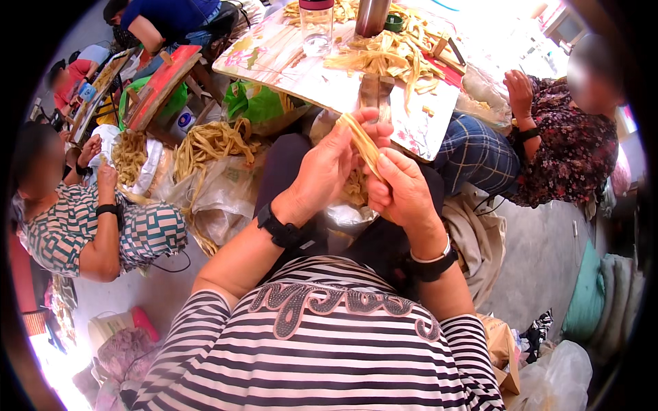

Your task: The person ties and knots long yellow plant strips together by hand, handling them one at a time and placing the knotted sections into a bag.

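A pale yellow, flat fibrous strip (361,139) is stretched between my two hands, over my lap and near the table's front edge. My left hand (334,164) grips its upper end between thumb and fingers. The lower end is pinched by my right hand (401,185), beside the left one. Beyond the hands, a small wooden block (376,92) stands on the light, flower-patterned table (288,67). A heap of similar yellow strips (380,57) lies on that table. Below my hands, more strips show partly in a bag on my lap.
A clear drinking bottle (316,31) and a metal tumbler (372,16) stand on the table. Left of my legs, long strips (211,146) lie on a plastic bag (226,190). People sit on both sides, the left one (67,221) handling strips, near a red-topped bench (163,87).
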### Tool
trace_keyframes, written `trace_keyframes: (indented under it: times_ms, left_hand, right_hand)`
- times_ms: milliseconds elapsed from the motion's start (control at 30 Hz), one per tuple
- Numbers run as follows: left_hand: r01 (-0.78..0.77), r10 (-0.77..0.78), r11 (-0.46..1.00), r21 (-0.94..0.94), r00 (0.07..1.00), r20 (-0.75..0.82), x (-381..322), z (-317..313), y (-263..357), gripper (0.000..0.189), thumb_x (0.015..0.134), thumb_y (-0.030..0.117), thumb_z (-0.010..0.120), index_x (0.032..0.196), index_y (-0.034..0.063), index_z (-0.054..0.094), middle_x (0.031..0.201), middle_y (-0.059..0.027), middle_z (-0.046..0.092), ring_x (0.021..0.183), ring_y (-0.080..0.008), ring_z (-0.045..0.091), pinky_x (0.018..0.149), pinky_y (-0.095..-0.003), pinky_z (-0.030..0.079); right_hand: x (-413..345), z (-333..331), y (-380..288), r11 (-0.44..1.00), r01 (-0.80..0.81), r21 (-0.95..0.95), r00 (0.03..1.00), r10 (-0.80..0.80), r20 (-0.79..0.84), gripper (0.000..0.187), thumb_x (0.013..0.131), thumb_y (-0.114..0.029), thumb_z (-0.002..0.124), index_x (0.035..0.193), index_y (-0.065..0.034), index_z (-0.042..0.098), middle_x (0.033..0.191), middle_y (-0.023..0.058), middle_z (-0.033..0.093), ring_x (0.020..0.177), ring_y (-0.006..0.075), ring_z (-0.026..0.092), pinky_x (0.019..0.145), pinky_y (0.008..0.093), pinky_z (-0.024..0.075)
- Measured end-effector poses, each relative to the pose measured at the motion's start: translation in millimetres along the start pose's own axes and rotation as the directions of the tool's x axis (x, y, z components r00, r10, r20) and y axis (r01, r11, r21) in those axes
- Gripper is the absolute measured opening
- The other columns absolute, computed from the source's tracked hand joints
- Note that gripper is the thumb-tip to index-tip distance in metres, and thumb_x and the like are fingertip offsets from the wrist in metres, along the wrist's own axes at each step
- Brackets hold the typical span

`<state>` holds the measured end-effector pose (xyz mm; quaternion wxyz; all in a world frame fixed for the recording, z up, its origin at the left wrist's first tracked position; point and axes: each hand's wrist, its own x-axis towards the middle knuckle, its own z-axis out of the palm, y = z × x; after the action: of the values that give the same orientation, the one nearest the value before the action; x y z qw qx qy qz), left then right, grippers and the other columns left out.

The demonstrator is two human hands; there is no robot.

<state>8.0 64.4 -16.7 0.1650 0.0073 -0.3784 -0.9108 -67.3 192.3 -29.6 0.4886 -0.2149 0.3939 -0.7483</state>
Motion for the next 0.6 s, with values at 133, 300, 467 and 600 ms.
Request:
trace_keyframes:
  times_ms: [133,300,467,600]
  left_hand:
    - [-0.066,0.067,0.998,-0.026,0.996,0.063,0.7,-6.5,-0.2,0.033,0.098,0.034,0.038,0.103,0.0034,0.05,0.092,-0.011,0.054,0.087,-0.0218,0.056,0.084,-0.0364,0.045]
    - [-0.069,0.066,0.997,-0.018,0.989,-0.131,10.1,-12.1,5.3,0.032,0.098,0.035,0.039,0.081,0.0086,0.044,0.06,0.0024,0.034,0.05,-0.0089,0.033,0.052,-0.0257,0.037]
    - [-0.363,0.533,0.797,0.483,0.8,-0.277,17.4,-23.3,27.4,0.038,0.097,0.038,0.041,0.083,0.0051,0.051,0.058,0.0031,0.037,0.049,-0.0048,0.031,0.045,-0.0208,0.026]
    - [-0.455,0.563,0.385,0.803,0.805,0.186,0.0,-21.2,16.1,0.045,0.097,0.039,0.044,0.112,-0.0003,0.06,0.084,-0.0092,0.062,0.071,-0.0108,0.056,0.063,-0.0234,0.045]
  right_hand:
    - [1.0,3.6,12.5,0.975,-0.154,0.157,0.988,0.154,0.017,0.021,0.096,-0.023,0.049,0.085,-0.0064,0.055,0.055,-0.0032,0.044,0.042,0.0046,0.036,0.037,0.0188,0.028]
    - [6.1,7.5,24.6,0.978,-0.167,-0.122,0.986,0.163,-0.039,0.025,0.094,-0.023,0.051,0.078,-0.0045,0.057,0.053,-0.0026,0.045,0.041,0.0055,0.038,0.038,0.0192,0.0291]
    - [-0.8,19.6,-0.8,0.828,-0.064,-0.557,0.998,0.044,-0.049,0.022,0.095,-0.016,0.047,0.086,0.0005,0.06,0.055,-0.002,0.047,0.042,0.0036,0.037,0.039,0.0184,0.0309]
    - [-0.9,23.1,-9.6,0.94,0.125,-0.317,0.992,-0.13,0.005,0.021,0.088,-0.006,0.052,0.106,0.003,0.055,0.07,0.0044,0.055,0.051,0.0075,0.046,0.046,0.0206,0.0367]
